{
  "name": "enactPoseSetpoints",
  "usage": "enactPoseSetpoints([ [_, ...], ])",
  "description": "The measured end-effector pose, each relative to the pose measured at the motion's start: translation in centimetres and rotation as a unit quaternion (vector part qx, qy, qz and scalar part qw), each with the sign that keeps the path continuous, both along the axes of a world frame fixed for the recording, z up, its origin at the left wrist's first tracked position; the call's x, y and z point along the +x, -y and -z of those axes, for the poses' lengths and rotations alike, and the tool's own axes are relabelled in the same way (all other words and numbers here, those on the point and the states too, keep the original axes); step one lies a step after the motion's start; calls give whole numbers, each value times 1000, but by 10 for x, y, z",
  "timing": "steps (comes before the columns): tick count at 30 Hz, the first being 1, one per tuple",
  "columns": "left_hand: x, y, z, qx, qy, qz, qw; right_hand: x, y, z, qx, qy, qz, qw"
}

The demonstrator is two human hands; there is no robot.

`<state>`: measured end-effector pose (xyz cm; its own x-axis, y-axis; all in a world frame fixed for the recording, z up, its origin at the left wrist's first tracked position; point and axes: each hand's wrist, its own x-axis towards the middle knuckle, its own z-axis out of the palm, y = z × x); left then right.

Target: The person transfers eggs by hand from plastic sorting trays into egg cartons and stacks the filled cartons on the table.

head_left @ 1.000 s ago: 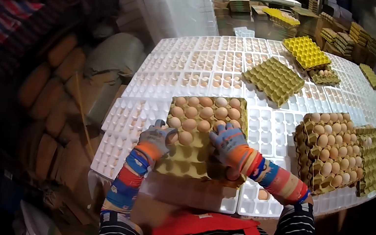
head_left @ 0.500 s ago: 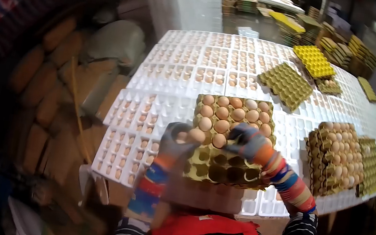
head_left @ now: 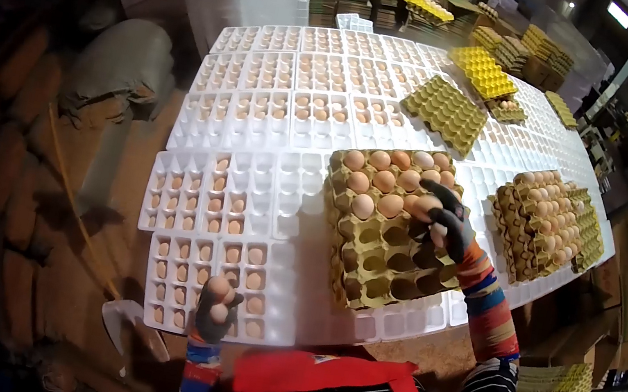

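We take our clock from the middle of the view, with twelve pointing to the far side of the table. At seven o'clock our left hand is curled around at least two eggs, the gloved fingers grasping them just above a white tray with eggs in its cups. At three o'clock our right hand has its dark fingertips bent around a brown egg, over the pulp tray; a paler egg shows just below it beside the fingers, and we cannot tell whether they grip that one too. The pulp tray lies between three and five o'clock, with more eggs seated in its rows toward twelve. Farther out at three we see a stack of pulp trays topped with eggs, well apart from our right hand. Between one and two an olive tray lies tilted across the white trays, with a yellow tray just beyond it. Out at ten o'clock a full grey sack rests beside the table
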<state>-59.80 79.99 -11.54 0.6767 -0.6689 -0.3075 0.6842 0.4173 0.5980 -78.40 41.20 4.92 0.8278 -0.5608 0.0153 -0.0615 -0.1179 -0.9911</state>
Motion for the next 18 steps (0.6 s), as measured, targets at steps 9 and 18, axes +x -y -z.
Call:
enactPoseSetpoints([
  [9,-6,18,-35,222,232,48,946,87,-40,-18,-642,-241,-111,720],
  [18,87,111,-39,511,620,67,591,88,-44,-12,-655,-286,-70,696],
])
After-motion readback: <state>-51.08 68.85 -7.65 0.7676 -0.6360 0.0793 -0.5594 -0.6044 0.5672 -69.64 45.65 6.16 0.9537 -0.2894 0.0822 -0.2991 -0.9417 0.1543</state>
